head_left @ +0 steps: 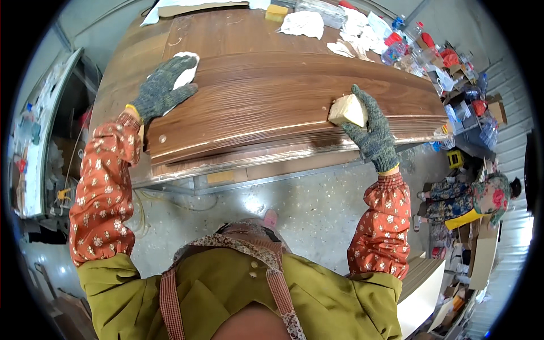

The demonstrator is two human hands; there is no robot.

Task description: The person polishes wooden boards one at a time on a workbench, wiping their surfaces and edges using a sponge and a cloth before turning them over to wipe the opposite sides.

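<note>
A long brown wood-grain panel (272,85) lies across the table on a stack of similar panels (294,139). At its left end my left hand (161,90), in a grey-green knit glove, presses on a white cloth (187,71); part of the cloth is hidden under the palm. Toward the right end, my right hand (371,133), gloved the same way, grips a cream-coloured sponge block (348,110) between thumb and fingers. The block rests at the panel's near edge.
The brown table (209,34) carries a crumpled white rag (302,24) and a yellow sponge (276,12) at its far side. Plastic bottles (394,52) and boxes crowd the right. A shelf (54,124) stands left. Another person (470,198) is farther right.
</note>
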